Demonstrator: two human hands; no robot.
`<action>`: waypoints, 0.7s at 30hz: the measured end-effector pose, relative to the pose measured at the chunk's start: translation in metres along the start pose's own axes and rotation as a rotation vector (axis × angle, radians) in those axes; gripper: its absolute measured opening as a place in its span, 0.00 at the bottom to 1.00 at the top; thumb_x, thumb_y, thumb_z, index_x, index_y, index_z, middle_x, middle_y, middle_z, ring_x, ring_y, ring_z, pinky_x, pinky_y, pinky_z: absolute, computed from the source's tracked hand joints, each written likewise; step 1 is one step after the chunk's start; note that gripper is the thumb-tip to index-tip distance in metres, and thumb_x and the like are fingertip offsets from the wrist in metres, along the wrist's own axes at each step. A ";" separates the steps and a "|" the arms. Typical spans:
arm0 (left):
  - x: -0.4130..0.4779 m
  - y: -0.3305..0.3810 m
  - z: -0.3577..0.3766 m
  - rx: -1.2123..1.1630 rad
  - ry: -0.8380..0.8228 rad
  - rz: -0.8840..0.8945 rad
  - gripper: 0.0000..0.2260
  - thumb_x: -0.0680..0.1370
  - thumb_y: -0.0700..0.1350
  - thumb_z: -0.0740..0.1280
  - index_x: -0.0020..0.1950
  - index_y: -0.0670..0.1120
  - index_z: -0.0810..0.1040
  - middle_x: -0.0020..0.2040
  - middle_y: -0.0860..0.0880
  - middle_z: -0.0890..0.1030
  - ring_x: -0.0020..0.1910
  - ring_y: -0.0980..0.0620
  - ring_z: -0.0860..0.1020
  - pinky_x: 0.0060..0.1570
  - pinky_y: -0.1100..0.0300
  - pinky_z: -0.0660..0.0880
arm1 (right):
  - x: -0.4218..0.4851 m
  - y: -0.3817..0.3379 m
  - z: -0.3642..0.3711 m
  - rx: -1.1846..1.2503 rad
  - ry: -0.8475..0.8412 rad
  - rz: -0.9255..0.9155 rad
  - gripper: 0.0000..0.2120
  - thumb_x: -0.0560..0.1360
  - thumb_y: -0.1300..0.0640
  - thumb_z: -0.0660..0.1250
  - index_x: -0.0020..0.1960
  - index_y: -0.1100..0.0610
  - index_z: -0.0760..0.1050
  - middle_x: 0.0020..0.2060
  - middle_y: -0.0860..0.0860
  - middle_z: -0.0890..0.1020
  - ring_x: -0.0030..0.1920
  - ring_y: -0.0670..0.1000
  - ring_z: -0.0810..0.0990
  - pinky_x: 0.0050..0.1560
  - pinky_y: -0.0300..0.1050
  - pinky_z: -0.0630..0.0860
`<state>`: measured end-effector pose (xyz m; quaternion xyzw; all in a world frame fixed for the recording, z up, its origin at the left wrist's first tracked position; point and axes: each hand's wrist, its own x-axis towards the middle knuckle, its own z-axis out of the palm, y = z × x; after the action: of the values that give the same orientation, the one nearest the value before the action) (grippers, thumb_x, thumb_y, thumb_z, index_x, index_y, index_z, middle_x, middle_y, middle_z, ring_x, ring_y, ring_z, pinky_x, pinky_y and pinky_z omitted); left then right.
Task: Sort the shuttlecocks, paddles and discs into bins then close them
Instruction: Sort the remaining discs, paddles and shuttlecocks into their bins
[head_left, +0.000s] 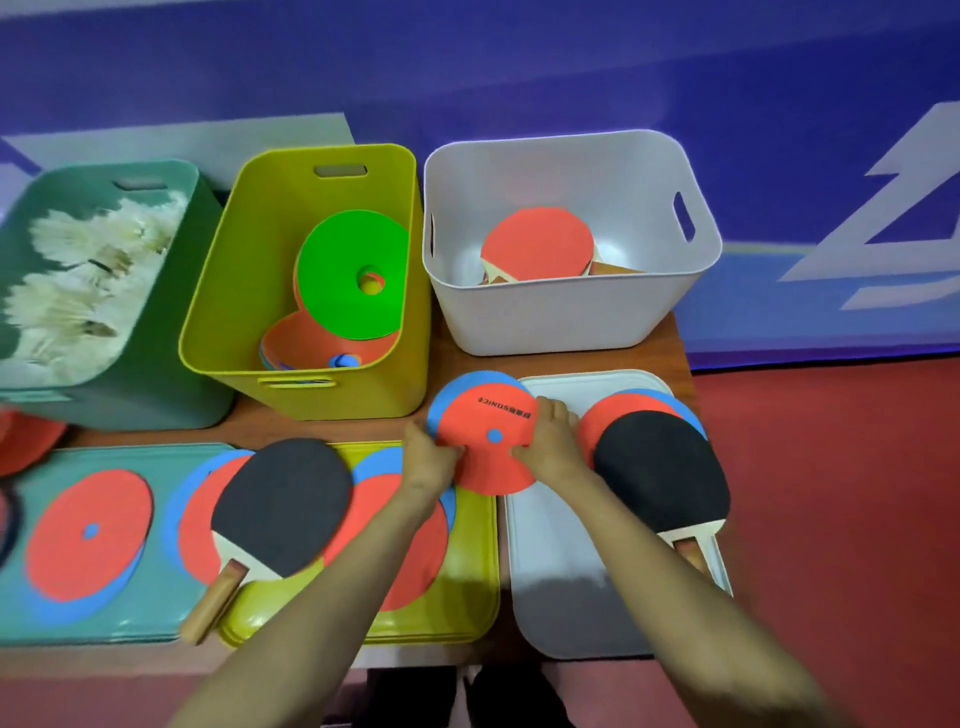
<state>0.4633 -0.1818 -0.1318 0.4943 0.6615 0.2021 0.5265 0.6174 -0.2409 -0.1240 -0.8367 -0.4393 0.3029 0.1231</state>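
Both hands hold one stack of red and blue discs (485, 441) above the table's middle: my left hand (428, 457) grips its left edge, my right hand (553, 441) its right edge. Behind stand three bins: a green bin (171, 374) of white shuttlecocks (78, 275), a yellow bin (306, 384) with a green disc (348, 280) over orange ones, and a white bin (550, 317) with a red paddle (537, 244). A black paddle (283, 504) lies across the front discs at left; another black paddle (660, 473) lies on the white lid.
Three lids lie along the front: a teal lid (171, 587) with a red and blue disc (88, 535), a yellow lid (467, 571) with more discs (410, 545), and a white lid (561, 571). A red object (26, 436) shows at the left edge. Red floor lies right of the table.
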 end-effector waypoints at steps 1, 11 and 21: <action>0.001 0.001 0.000 -0.045 0.049 -0.006 0.22 0.67 0.29 0.71 0.59 0.35 0.69 0.51 0.40 0.77 0.54 0.41 0.77 0.51 0.53 0.74 | 0.002 -0.001 0.002 -0.003 0.011 0.017 0.35 0.68 0.52 0.73 0.68 0.60 0.60 0.65 0.57 0.66 0.64 0.59 0.65 0.63 0.46 0.61; -0.051 0.031 -0.049 -0.198 -0.231 0.300 0.07 0.79 0.35 0.61 0.50 0.45 0.76 0.44 0.51 0.80 0.43 0.58 0.77 0.46 0.57 0.74 | -0.016 -0.018 -0.013 0.380 0.077 -0.013 0.25 0.66 0.62 0.74 0.57 0.59 0.64 0.53 0.53 0.64 0.51 0.54 0.71 0.44 0.42 0.69; -0.071 0.061 -0.168 -0.335 -0.180 0.557 0.10 0.77 0.32 0.62 0.52 0.45 0.78 0.47 0.57 0.83 0.49 0.62 0.78 0.50 0.69 0.73 | -0.066 -0.105 -0.015 0.545 0.305 -0.338 0.15 0.72 0.52 0.71 0.49 0.44 0.65 0.47 0.48 0.80 0.43 0.50 0.80 0.43 0.54 0.78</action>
<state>0.3365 -0.1742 0.0130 0.5785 0.4095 0.3994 0.5815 0.5285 -0.2320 -0.0362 -0.7244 -0.4512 0.2558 0.4542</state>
